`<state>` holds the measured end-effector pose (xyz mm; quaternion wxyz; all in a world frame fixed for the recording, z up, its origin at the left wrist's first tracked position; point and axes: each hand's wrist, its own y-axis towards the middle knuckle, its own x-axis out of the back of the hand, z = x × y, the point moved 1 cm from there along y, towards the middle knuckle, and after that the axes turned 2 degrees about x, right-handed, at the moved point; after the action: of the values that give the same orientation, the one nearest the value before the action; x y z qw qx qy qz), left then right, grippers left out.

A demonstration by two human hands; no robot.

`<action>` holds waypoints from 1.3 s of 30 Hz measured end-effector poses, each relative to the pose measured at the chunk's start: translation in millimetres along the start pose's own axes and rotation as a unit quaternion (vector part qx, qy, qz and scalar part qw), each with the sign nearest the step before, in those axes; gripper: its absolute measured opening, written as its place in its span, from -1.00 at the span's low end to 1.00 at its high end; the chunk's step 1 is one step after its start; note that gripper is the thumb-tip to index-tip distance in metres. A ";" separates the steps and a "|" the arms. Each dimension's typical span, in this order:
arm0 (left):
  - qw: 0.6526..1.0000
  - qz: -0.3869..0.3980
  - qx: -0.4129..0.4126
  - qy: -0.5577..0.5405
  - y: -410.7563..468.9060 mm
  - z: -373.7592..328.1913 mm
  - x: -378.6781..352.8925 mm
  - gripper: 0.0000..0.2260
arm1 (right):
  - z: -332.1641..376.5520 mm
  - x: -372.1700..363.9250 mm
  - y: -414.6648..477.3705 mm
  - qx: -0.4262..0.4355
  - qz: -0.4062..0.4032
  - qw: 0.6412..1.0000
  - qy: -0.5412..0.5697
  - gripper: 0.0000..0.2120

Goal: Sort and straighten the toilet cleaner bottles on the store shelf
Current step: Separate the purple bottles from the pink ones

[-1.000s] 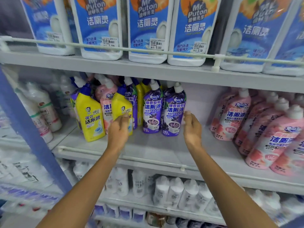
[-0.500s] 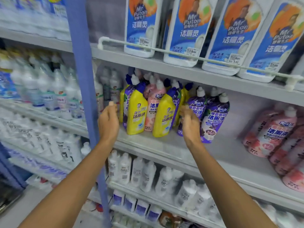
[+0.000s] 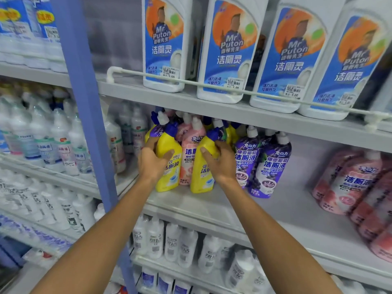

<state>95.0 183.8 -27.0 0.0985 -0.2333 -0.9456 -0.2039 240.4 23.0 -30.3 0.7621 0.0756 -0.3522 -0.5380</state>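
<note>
Shelf (image 3: 212,206) grey, blue upright (image 3: 84,124) left; hands grip yellow bottles (image 3: 167,166).

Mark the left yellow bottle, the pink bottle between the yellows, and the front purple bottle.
left yellow bottle (image 3: 168,177): head view, lower label.
pink bottle (image 3: 186,164): head view, front label.
front purple bottle (image 3: 269,172): head view, label middle.

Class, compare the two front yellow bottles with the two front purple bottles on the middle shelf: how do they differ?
The yellow bottles have blue caps; the purple bottles have white caps. The left hand and right hand each grip a yellow one; the purple ones stand untouched. Both kinds share angled necks and sit on the same shelf.
</note>
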 end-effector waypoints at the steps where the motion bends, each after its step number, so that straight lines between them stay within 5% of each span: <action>1: 1.000 0.010 -0.004 -0.007 1.4 1.3 2.0 -0.59 | -1.8 1.3 0.5 0.000 -0.007 1.000 0.000 -0.51; 11: 0.987 0.115 -0.053 -0.094 -26.6 -15.6 -11.4 -0.63 | -12.6 52.4 -22.3 -0.079 -0.087 0.992 0.044 -0.55; 21: 0.959 0.233 -0.068 -0.144 -72.1 -74.9 -116.3 -0.65 | -56.7 161.7 -53.6 -0.084 -0.153 0.985 -0.005 -0.58; 31: 0.962 0.243 -0.074 -0.102 -62.7 -83.9 -181.6 -0.48 | -105.7 211.9 -21.8 -0.081 -0.145 0.986 -0.023 -0.60; 39: 0.965 0.232 -0.076 -0.093 -63.4 -79.6 -184.8 -0.59 | -113.3 202.7 -22.8 -0.070 -0.135 0.988 -0.009 -0.49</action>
<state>232.8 24.1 -29.1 0.0367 -0.4706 -0.8525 -0.2245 328.0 -193.2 -33.2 0.6830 0.0638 -0.3068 -0.6598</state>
